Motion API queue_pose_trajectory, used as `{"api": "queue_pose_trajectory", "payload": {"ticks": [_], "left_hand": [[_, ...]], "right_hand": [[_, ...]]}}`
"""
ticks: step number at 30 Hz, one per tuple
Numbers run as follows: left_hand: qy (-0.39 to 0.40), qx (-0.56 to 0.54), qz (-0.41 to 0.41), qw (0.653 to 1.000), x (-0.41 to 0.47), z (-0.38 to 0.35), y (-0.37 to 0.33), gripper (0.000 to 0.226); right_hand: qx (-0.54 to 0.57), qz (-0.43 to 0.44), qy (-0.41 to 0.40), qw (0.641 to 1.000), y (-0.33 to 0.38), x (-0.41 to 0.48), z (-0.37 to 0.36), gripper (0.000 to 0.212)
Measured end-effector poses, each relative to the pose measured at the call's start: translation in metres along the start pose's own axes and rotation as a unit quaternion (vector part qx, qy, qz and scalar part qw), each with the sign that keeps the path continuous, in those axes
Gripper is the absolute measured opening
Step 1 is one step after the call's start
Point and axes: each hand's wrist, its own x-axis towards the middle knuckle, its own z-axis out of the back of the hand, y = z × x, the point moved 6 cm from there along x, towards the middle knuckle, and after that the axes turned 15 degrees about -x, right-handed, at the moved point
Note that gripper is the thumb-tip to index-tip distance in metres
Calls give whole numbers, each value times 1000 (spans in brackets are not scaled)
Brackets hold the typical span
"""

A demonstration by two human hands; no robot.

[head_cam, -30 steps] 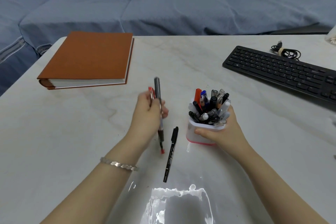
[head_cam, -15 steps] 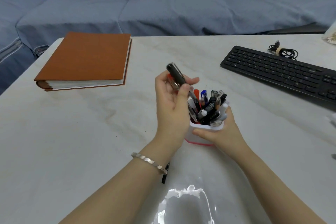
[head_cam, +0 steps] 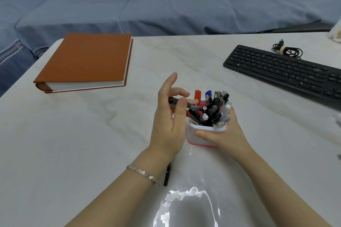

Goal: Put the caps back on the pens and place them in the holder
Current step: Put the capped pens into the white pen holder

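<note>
A white pen holder point(head_cam: 199, 136) with a pink base stands on the table, packed with several capped pens point(head_cam: 214, 108). My right hand point(head_cam: 225, 132) grips the holder from its right side. My left hand point(head_cam: 169, 121) is just left of the holder and pinches a dark pen point(head_cam: 175, 100) between thumb and fingers, the pen lying almost level with its far end among the pens at the holder's rim. The index finger sticks up. A black pen point(head_cam: 167, 174) lies on the table under my left wrist, mostly hidden.
An orange-brown book point(head_cam: 86, 61) lies at the back left of the marble table point(head_cam: 73, 143). A black keyboard point(head_cam: 284, 72) and a coiled cable point(head_cam: 287, 50) are at the back right. A blue sofa point(head_cam: 184, 9) runs behind the table.
My left hand lifted the dark pen off the table, carried it right to the holder and tipped it down toward the rim. The right hand stayed on the holder.
</note>
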Motion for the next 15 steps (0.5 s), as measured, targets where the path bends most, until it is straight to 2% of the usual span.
{"api": "queue_pose_trajectory", "payload": {"ticks": [6,9,11,13,15], "left_hand": [[16,98,97,990,20,-8,18,41],[33,76,114,990,23,-16,26,51],[64,67,111,989,16,-25,29,54],[76,93,86,989,5,-28,28,49],[71,119,49,989,-2,-24,29,41]], "right_hand": [[21,33,0,999,4,0,1,73],[28,38,13,999,3,2,-2,73],[31,22,44,998,-8,4,-5,83],[-11,-11,62,998,-18,4,-7,104],[-31,-15,58,998,-22,3,-5,108]]}}
